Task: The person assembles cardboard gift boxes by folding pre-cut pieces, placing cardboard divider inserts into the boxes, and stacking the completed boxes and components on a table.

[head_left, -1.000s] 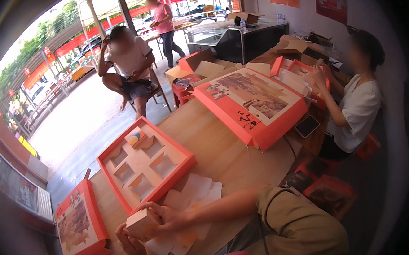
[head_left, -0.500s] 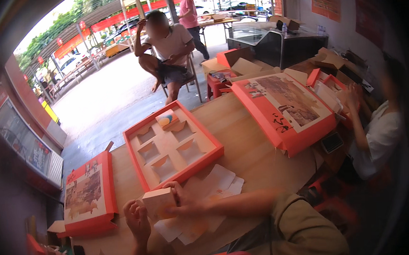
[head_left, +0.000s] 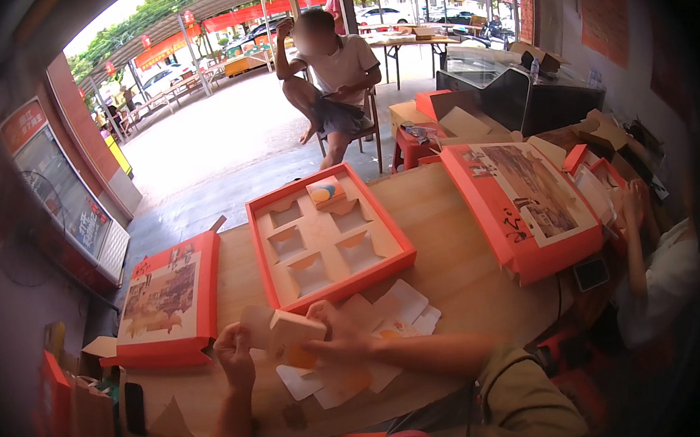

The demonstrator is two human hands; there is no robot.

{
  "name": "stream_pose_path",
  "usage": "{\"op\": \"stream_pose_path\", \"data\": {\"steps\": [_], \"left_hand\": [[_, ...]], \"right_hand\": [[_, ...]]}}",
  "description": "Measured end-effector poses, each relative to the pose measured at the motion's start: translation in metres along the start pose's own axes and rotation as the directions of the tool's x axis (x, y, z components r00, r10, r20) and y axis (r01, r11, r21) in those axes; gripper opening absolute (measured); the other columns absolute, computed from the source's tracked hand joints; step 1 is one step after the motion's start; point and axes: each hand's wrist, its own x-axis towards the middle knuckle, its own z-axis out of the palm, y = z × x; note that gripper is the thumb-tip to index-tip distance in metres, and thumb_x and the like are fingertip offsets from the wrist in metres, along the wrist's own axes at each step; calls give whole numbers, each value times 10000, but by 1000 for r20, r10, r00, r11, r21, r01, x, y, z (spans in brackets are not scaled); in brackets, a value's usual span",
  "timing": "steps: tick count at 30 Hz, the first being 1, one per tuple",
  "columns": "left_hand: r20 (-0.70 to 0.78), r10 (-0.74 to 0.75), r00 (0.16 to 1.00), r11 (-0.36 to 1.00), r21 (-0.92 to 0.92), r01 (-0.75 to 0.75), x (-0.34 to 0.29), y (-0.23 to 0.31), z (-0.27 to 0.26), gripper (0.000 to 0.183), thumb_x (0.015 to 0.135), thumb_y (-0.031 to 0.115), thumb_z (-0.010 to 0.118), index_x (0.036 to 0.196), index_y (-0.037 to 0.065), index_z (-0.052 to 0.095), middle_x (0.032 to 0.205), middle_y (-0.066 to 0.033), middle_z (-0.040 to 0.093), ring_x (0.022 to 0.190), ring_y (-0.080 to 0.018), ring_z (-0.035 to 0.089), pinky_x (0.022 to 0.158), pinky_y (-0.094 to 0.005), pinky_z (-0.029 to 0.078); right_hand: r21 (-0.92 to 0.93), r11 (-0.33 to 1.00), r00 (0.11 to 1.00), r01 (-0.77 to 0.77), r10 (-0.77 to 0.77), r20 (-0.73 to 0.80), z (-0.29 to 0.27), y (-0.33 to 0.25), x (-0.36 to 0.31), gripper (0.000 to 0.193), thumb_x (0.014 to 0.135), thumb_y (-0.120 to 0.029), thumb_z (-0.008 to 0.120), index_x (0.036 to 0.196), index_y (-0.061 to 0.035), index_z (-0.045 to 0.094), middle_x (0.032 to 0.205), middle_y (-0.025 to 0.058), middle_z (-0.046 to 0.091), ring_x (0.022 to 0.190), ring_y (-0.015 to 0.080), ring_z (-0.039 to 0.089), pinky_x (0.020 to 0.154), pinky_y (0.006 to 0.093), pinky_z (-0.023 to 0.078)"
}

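A small cream and orange carton box [head_left: 295,333] is gripped in my right hand [head_left: 340,335], its flap standing out on the left side. The raised flap is pinched by the fingers of my left hand [head_left: 234,355]. Flat white and orange carton blanks [head_left: 405,304] lie spread under and beside my right hand. Just beyond my hands sits a large red box tray [head_left: 334,277] with a cream insert of several square recesses. One small printed box [head_left: 325,192] stands in the recess at its far right corner.
Red printed lidded gift boxes lie at the left [head_left: 166,300] and right [head_left: 520,207] of the wooden table [head_left: 444,293]. A phone [head_left: 591,274] rests near a co-worker's hands [head_left: 633,207] at right. Another person [head_left: 339,65] sits on a chair beyond the table.
My left hand, beside the box with its fingers curled before, now holds the flap, which is swung outward. The view has shifted, so the scene sits further right.
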Motion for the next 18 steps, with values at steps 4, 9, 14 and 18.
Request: {"op": "stream_pose_path", "data": {"steps": [4,9,14,18], "left_hand": [[-84,-218,972,888,-431,161,3,-2,5,245,1043,279,576,976,51,635,897,-60,654,839,-162,658,769,-312,540],[-45,-409,911,771,-551,319,-2,5,10,271,1039,321,560,968,70,630,958,-68,675,882,-207,663,850,-379,541],[-154,-323,934,833,-515,203,-4,16,32,328,1015,384,589,1047,59,620,1041,-69,661,959,-198,655,878,-363,533],[65,-85,994,875,-473,105,-4,15,26,424,987,439,614,1100,31,607,1070,-65,654,996,-178,643,893,-334,522]], "right_hand": [[63,998,990,11,-20,140,-1,16,1,684,891,-217,803,1404,-10,401,1171,97,572,1102,192,591,959,337,499],[-221,931,933,291,-225,283,-1,15,5,618,821,-170,821,1353,-2,556,1139,81,596,1085,174,599,953,317,494],[-273,952,970,141,-78,229,-6,26,0,636,822,-256,861,1329,-24,554,1108,75,640,982,151,621,842,290,518],[-78,994,997,74,-76,-18,9,22,1,652,837,-249,871,1342,-27,523,1173,87,657,1061,171,645,899,319,540]]}}
